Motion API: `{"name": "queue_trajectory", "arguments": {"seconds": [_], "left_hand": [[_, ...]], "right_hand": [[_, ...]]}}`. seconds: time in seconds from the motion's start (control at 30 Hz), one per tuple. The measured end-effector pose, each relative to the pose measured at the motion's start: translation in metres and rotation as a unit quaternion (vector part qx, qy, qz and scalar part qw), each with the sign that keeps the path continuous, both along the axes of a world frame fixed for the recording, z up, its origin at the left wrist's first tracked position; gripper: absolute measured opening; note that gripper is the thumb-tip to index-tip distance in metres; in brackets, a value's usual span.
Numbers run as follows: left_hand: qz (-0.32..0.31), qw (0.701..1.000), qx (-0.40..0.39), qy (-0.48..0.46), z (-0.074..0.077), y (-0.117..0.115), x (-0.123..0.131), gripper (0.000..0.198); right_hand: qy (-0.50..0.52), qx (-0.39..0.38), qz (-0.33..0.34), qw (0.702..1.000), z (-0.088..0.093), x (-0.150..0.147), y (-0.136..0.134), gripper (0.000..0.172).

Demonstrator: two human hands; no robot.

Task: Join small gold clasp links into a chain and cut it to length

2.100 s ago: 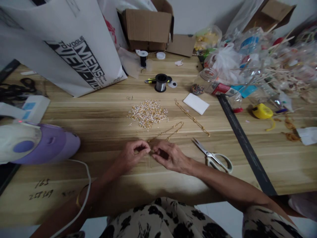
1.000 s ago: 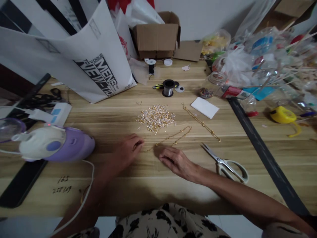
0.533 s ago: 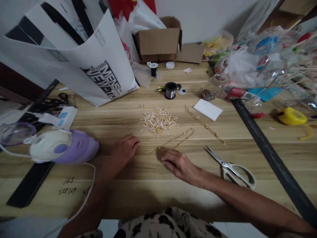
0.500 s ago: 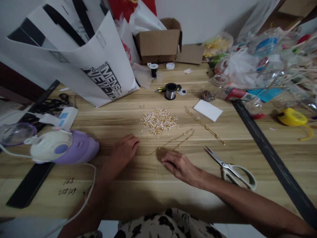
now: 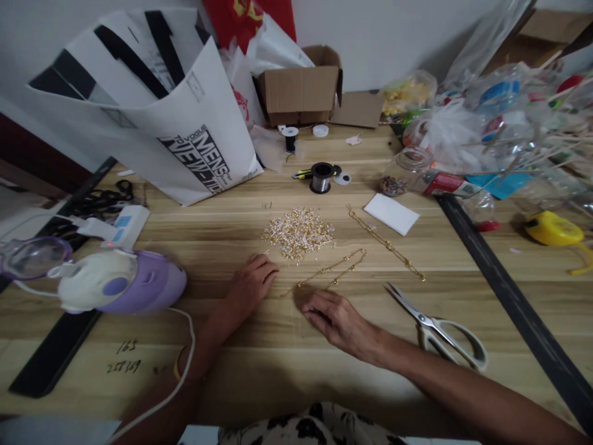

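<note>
A loose pile of small gold and clear beads (image 5: 300, 233) lies mid-table. Just below its left side is my left hand (image 5: 254, 279), low over the wood with fingers curled together; anything between them is too small to make out. My right hand (image 5: 331, 315) rests farther right with thumb and fingers pinched, and a faint thin thread shows beside the fingertips. Above it a thin gold chain (image 5: 343, 270) with small beads lies in a bend. A second gold chain (image 5: 386, 244) stretches diagonally beside a white pad (image 5: 391, 214).
Scissors (image 5: 433, 324) lie right of my right hand. Behind the pile stands a wire spool (image 5: 321, 179). A purple and white device (image 5: 125, 281) with a white cable is at left. A paper bag (image 5: 185, 136) and a jar (image 5: 401, 170) stand farther back.
My left hand has moved right and slightly up, closer to the bead pile. My right hand stays about where it was, still pinched. The view has shifted slightly.
</note>
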State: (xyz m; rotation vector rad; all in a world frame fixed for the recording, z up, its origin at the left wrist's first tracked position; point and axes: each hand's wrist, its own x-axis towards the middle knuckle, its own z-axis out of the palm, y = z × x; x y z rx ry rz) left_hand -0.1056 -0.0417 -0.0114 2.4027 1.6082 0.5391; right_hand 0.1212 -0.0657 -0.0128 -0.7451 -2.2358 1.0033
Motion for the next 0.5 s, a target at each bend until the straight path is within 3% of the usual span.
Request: {"name": "queue_trajectory", "arguments": {"seconds": [0.5], "left_hand": [[0.010, 0.997, -0.073, -0.019, 0.0072, 0.0024, -0.0007, 0.009]], "right_hand": [[-0.007, -0.012, 0.006, 1.000, 0.0058, 0.0005, 0.0017, 0.012]]}}
